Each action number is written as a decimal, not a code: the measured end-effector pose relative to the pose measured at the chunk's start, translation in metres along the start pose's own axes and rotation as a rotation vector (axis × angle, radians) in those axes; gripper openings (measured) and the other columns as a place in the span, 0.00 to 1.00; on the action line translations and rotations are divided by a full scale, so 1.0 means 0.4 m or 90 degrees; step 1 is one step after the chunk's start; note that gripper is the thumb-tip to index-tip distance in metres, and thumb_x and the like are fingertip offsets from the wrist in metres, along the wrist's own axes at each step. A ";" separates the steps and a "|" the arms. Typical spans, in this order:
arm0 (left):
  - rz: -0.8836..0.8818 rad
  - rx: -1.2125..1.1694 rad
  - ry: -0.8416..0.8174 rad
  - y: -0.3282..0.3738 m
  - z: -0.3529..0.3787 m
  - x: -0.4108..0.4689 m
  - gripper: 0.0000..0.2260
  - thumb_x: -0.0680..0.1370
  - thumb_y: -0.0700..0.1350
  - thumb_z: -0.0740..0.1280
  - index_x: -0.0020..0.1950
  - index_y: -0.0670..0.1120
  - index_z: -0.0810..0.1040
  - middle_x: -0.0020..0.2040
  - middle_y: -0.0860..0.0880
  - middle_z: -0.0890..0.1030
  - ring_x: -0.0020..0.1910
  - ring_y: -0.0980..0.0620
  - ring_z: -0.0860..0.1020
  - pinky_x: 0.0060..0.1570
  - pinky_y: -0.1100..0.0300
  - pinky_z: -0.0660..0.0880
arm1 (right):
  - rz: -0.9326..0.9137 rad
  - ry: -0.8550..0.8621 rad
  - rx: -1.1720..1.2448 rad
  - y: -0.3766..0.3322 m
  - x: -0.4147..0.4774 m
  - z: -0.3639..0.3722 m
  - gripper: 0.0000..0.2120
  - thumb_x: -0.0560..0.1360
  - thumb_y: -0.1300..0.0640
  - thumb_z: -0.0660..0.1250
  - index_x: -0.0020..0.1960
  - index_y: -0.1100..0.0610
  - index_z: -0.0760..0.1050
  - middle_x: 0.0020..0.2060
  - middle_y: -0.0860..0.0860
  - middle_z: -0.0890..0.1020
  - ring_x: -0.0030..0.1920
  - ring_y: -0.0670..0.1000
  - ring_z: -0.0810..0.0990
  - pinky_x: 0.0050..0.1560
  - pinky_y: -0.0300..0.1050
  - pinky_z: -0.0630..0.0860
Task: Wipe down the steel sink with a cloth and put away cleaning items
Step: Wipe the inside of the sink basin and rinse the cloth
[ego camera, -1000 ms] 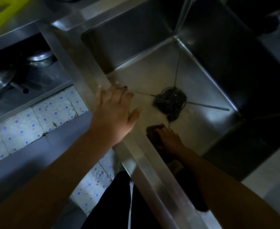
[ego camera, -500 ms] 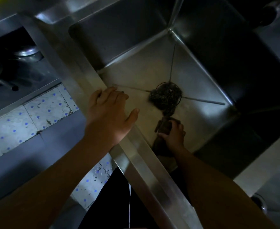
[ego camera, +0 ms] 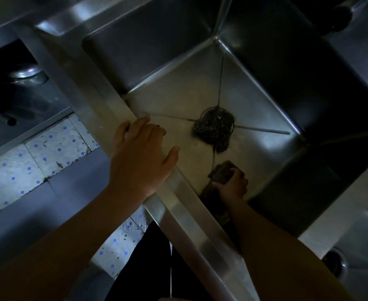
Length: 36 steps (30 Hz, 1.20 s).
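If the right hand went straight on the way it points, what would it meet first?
Probably the dark scouring wad in the middle of the sink; the exact line is uncertain.

Dim, underexposed; glare on sink rim (ego camera: 185,216); wide-angle distortion.

Quantities in view:

- Sink basins: two, the main basin (ego camera: 113,61) and a second basin (ego camera: 365,242) at lower right.
- Drain openings: two, one in the main basin (ego camera: 203,115) and one in the second (ego camera: 334,260).
- Floor creases (ego camera: 221,79) in the main basin: four.
- Cloth (ego camera: 222,172): one.
- Dark mesh clump (ego camera: 213,129): one.
- Hands: two, left hand (ego camera: 139,157) and right hand (ego camera: 233,186).
- Steel vessel (ego camera: 26,72) on the lower shelf: one discernible.
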<state>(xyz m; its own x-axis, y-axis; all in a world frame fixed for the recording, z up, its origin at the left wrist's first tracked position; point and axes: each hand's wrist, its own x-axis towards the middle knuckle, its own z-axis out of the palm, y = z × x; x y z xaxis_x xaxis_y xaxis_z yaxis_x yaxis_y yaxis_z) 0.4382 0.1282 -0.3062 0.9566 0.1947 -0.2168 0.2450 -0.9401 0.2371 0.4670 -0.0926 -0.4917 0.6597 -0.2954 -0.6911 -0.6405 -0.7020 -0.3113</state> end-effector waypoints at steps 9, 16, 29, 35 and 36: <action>0.026 -0.001 0.038 -0.004 0.002 -0.007 0.22 0.73 0.56 0.56 0.52 0.40 0.78 0.52 0.41 0.81 0.62 0.42 0.73 0.63 0.43 0.63 | 0.050 0.071 0.126 -0.044 0.087 -0.073 0.34 0.70 0.58 0.73 0.71 0.51 0.61 0.70 0.60 0.58 0.68 0.65 0.61 0.65 0.58 0.65; 0.019 -0.010 0.018 -0.004 0.003 -0.005 0.20 0.74 0.55 0.59 0.54 0.40 0.77 0.55 0.42 0.80 0.65 0.42 0.71 0.66 0.43 0.61 | 0.037 0.016 0.051 -0.014 -0.021 0.014 0.36 0.71 0.57 0.72 0.74 0.52 0.57 0.72 0.60 0.58 0.69 0.64 0.62 0.69 0.57 0.62; 0.033 -0.006 0.056 -0.006 0.009 -0.008 0.15 0.72 0.50 0.68 0.51 0.40 0.78 0.51 0.41 0.81 0.62 0.42 0.73 0.64 0.43 0.63 | 0.013 0.084 0.017 -0.053 0.092 -0.066 0.34 0.72 0.53 0.71 0.72 0.56 0.57 0.71 0.62 0.58 0.68 0.64 0.61 0.66 0.53 0.64; 0.033 -0.005 0.057 -0.005 0.012 -0.010 0.15 0.72 0.50 0.65 0.51 0.40 0.78 0.51 0.42 0.81 0.63 0.41 0.73 0.64 0.43 0.63 | 0.040 0.064 -0.031 -0.023 0.044 -0.014 0.36 0.74 0.52 0.69 0.74 0.57 0.53 0.71 0.63 0.57 0.68 0.65 0.62 0.67 0.54 0.63; 0.032 -0.004 0.061 -0.004 0.011 -0.010 0.16 0.72 0.51 0.64 0.50 0.40 0.78 0.51 0.42 0.81 0.62 0.41 0.73 0.63 0.43 0.63 | 0.042 0.069 -0.034 -0.030 0.048 -0.015 0.36 0.74 0.52 0.69 0.74 0.57 0.53 0.72 0.63 0.56 0.69 0.65 0.61 0.67 0.54 0.62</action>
<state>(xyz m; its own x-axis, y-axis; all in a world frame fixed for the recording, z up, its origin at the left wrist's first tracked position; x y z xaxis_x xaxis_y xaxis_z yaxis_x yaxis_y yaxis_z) 0.4332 0.1276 -0.3099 0.9784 0.1728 -0.1133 0.1965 -0.9476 0.2517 0.4898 -0.0938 -0.4975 0.6573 -0.4081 -0.6335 -0.6637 -0.7118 -0.2300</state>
